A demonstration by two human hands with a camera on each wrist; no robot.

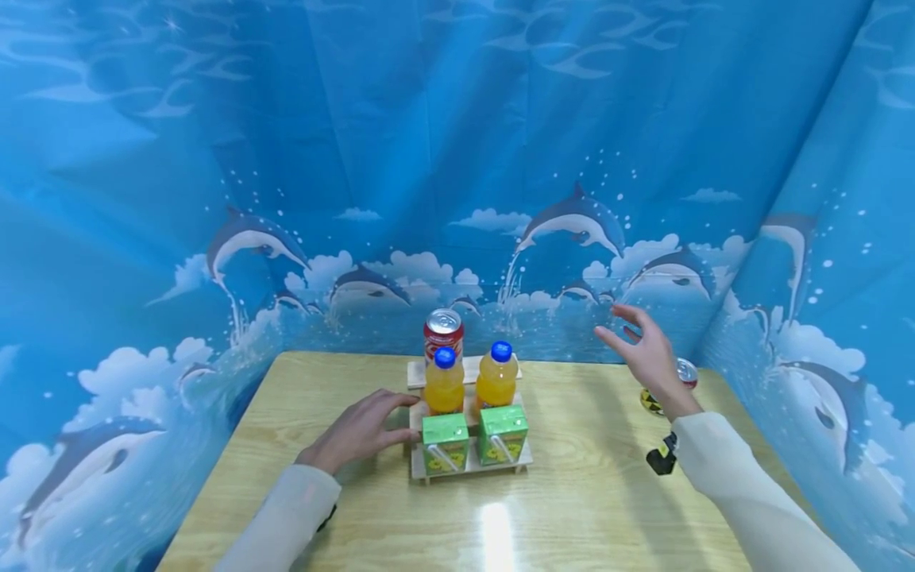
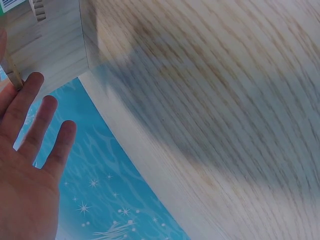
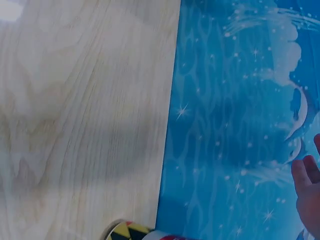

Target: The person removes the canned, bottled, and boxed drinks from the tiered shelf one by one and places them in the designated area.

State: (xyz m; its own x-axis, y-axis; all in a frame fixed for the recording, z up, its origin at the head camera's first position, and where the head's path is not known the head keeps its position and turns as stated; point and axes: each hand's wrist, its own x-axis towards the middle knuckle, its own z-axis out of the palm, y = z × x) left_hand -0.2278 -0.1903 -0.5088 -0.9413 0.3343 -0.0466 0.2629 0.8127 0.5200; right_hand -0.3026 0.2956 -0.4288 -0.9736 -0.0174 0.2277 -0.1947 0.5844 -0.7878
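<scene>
A small tiered wooden stand (image 1: 472,469) holds drinks in rows: a red can (image 1: 433,342) at the back, two orange drink bottles, left (image 1: 445,393) and right (image 1: 496,387), with blue caps in the middle, and two green drink cartons, left (image 1: 445,445) and right (image 1: 503,437), with straws in front. At the stand's left side, my left hand (image 1: 364,429) touches its edge with extended fingers; the left wrist view shows fingertips against the wood (image 2: 60,55). My right hand (image 1: 649,353) is raised on the right, fingers spread and holding nothing.
Beside the right forearm are a red can with a silver top (image 1: 687,372) and a yellow-and-black can (image 1: 650,401), partly covered by the wrist. The wooden table (image 1: 572,492) ends at a blue dolphin-print curtain (image 1: 443,199) behind and at the sides.
</scene>
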